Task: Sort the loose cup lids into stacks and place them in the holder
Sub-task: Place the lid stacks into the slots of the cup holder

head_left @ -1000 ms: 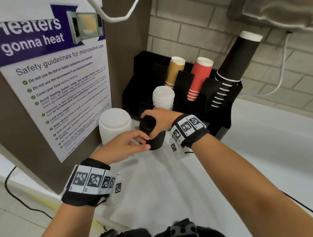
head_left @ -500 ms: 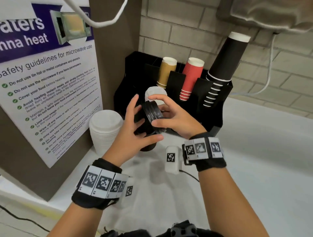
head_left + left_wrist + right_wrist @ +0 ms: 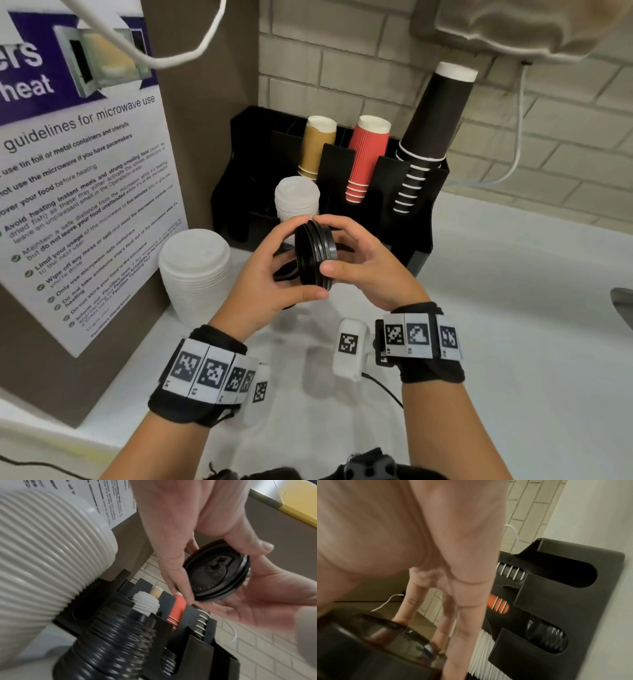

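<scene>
A short stack of black lids (image 3: 315,253) stands on edge in the air in front of the black holder (image 3: 423,219). My left hand (image 3: 305,262) grips its rim from the left with thumb below and fingers above. My right hand (image 3: 330,245) pinches the rim from the right. In the left wrist view the top of the black lids (image 3: 216,573) faces the camera. A taller black lid stack (image 3: 111,649) stands below my hands. A small white lid stack (image 3: 296,202) sits in the holder. A large white lid stack (image 3: 195,274) stands on the counter at the left.
Tan cups (image 3: 317,147), red cups (image 3: 366,154) and tall black cups (image 3: 435,116) fill the holder's back slots. Dark ridged lids (image 3: 546,638) show through a front slot. A brown panel with a poster (image 3: 85,192) walls the left side. White counter (image 3: 513,308) stretches right.
My right hand rested on top of the black stack on the counter. Both hands then lifted a few black lids off it, turned them on edge and now hold them higher.
</scene>
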`<action>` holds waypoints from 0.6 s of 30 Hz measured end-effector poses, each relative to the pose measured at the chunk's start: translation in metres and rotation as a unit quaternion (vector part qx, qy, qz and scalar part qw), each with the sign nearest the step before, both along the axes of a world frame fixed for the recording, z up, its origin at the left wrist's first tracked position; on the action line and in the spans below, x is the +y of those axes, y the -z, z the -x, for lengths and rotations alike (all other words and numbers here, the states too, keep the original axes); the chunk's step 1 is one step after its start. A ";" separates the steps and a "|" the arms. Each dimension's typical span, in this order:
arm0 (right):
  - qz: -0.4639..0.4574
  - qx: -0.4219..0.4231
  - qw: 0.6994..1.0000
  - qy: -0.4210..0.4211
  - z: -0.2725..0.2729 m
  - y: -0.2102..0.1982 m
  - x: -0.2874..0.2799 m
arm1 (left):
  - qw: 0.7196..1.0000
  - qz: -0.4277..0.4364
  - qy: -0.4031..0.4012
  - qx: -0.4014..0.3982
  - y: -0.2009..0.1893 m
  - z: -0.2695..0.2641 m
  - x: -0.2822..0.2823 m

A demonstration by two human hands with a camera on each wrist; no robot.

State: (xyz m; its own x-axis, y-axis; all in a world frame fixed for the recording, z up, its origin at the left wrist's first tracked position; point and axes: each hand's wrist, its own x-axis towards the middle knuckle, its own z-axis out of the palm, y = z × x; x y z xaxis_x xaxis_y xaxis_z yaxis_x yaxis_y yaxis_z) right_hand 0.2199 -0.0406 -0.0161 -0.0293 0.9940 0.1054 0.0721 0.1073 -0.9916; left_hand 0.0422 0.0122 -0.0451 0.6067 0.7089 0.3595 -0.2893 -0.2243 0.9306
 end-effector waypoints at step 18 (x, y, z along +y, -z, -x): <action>-0.017 -0.043 0.999 0.019 0.005 0.004 0.008 | 0.999 0.011 -0.036 0.008 0.006 -0.004 0.004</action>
